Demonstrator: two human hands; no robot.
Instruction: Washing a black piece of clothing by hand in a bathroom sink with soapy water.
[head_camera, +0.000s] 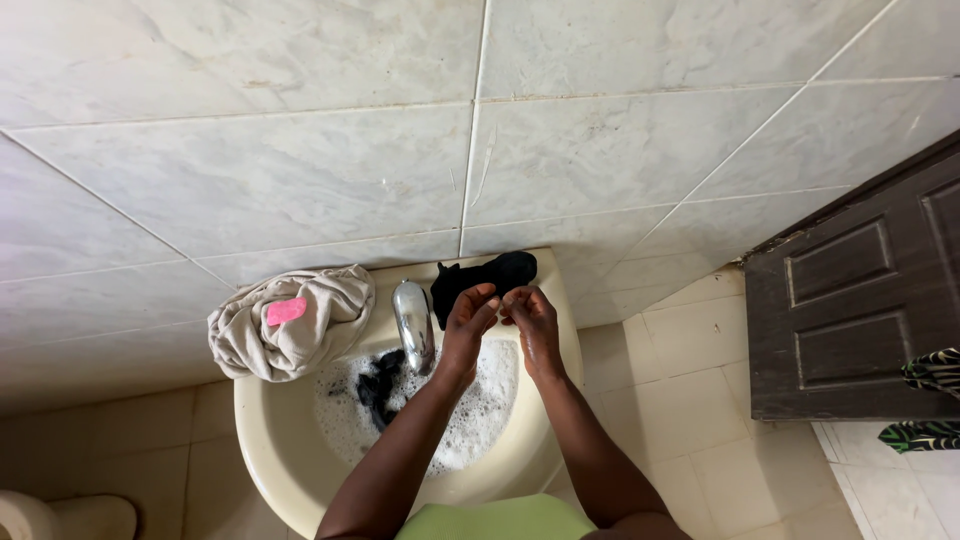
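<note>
Both my hands are raised over the far right part of a cream washbasin (270, 440). My left hand (470, 318) and my right hand (530, 312) meet fingertip to fingertip, pinching the near edge of a black cloth (490, 275) that lies on the basin's back rim. The bowl holds foamy water (480, 405), and another dark garment (378, 385) soaks in it below the chrome tap (412, 322).
A bundled beige cloth (290, 325) with a pink soap piece (285, 311) on top sits on the basin's left rim. Tiled walls rise behind. A dark wooden door (860, 300) stands at the right, with patterned fabric (930, 400) near it. A white toilet edge (60, 515) shows bottom left.
</note>
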